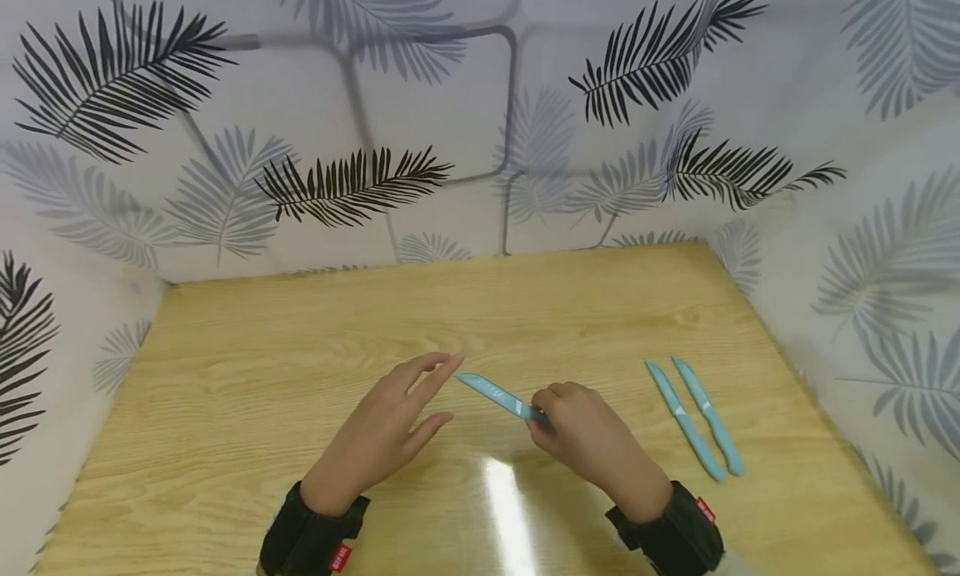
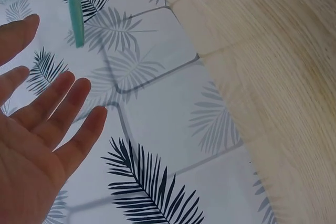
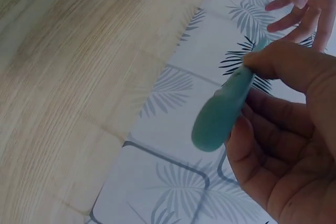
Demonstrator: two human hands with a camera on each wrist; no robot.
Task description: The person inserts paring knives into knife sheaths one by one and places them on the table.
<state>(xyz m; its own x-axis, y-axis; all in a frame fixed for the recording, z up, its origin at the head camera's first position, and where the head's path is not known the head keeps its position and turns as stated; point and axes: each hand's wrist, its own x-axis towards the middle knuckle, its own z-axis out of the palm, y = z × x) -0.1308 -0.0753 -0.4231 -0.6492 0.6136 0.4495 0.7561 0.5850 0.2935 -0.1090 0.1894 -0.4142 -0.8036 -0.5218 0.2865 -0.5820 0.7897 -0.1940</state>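
My right hand [image 1: 585,430] grips a light blue-green knife [image 1: 495,395] by its handle, above the table. Its blade slants up and left, toward the left hand. In the right wrist view the rounded handle end [image 3: 212,127] sticks out between thumb and curled fingers. My left hand [image 1: 390,426] is held with fingers extended and apart, the fingertips close to the blade's tip. Seen from the left wrist, the palm [image 2: 26,166] holds nothing, and the knife [image 2: 75,11] is beyond the fingers.
Two more blue-green knives [image 1: 686,422] lie side by side on the right of the wooden table [image 1: 300,334]. Leaf-patterned cloth [image 1: 450,126] hangs behind and along both sides. Each wrist wears a black band [image 1: 311,530]. Light glares off the tabletop near the front.
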